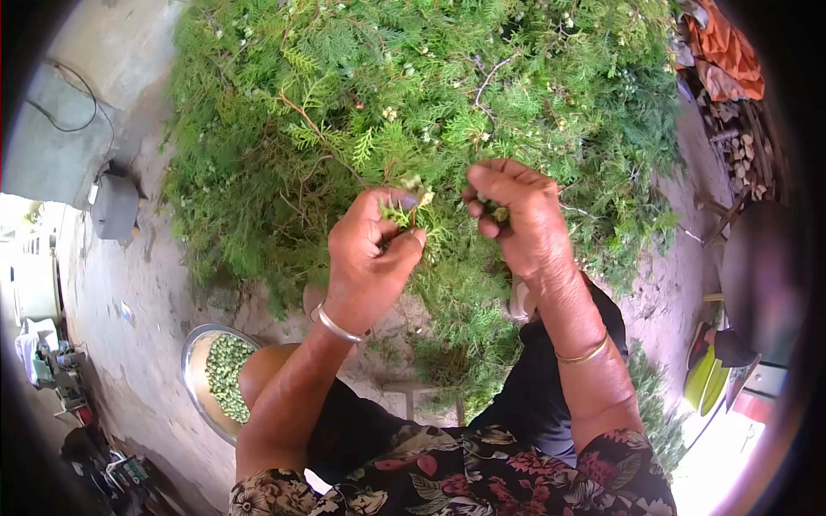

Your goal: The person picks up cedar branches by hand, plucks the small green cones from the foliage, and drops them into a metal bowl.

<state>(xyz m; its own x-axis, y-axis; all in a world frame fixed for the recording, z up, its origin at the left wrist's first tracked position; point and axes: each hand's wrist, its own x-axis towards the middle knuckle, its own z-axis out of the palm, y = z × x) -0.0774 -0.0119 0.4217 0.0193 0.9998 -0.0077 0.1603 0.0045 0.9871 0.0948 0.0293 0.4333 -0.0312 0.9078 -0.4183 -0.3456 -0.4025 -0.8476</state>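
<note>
1. Two bare hands met at the centre of the frame, over a large heap of feathery green conifer branches (413, 86) that filled the upper half.
2. The left hand (370, 258) had its grip closed around a short, feathery green sprig (403, 209), thumb pressed against curled fingers, with the sprig's tip standing just above the knuckles.
3. The right hand (520, 219), just beside it, had its grip pinched shut on a small round green cone (497, 212). Whether that cone was already free of the sprig could not be told.
4. A round, shiny metal bowl (191, 371) sat on the bare earthen ground (129, 284) at the lower left, partly hidden behind the left arm. It held a layer of loose green cones (225, 374).
5. Judged from this, the step in hand was plucking: one hand steadied the sprig while the other took a cone off it.
6. The next move would call for a clean pull away from the left hand. A carry down and left to the bowl, well apart from the hands, would follow, without loosening the pinch on so small a thing.
</note>
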